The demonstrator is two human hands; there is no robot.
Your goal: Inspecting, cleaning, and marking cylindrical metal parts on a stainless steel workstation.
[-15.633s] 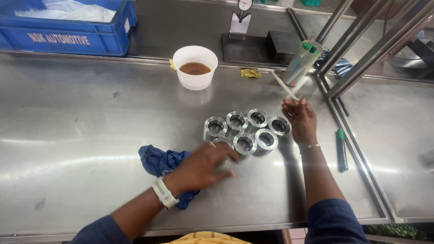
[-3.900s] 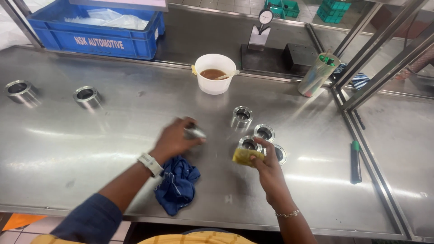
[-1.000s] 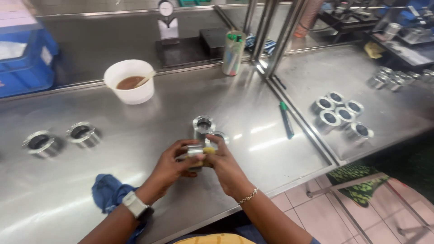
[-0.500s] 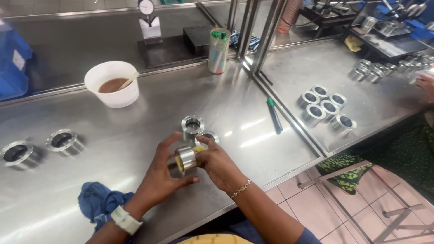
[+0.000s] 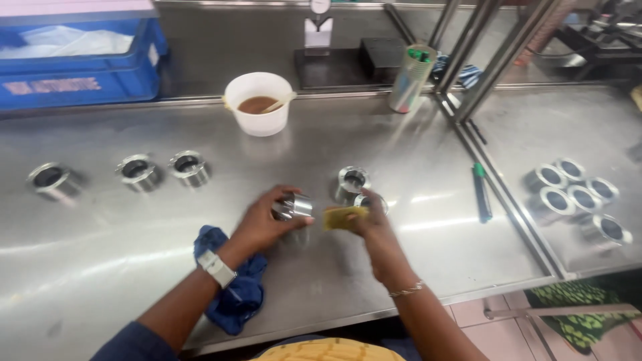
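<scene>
My left hand (image 5: 262,220) grips a short shiny metal sleeve (image 5: 293,206) on its side, just above the steel bench (image 5: 428,254). My right hand (image 5: 372,224) pinches a small yellow pad (image 5: 343,217) a little to the right of that sleeve, apart from it. Behind my right hand stand two more metal sleeves (image 5: 352,183), one partly hidden by the fingers. A crumpled blue cloth (image 5: 231,281) lies under my left wrist. Three sleeves (image 5: 189,167) stand in a row at the left.
A white bowl of brown paste with a stick (image 5: 259,102) stands at the back middle. A blue crate (image 5: 77,63) is at the back left. A cup of pens (image 5: 411,79), a green marker (image 5: 481,190) and several sleeves (image 5: 576,194) on the neighbouring bench lie to the right.
My hands have drawn apart: the left carries the sleeve leftward, the right holds the yellow pad away from it. A third sleeve stands in the left row. My view swung left.
</scene>
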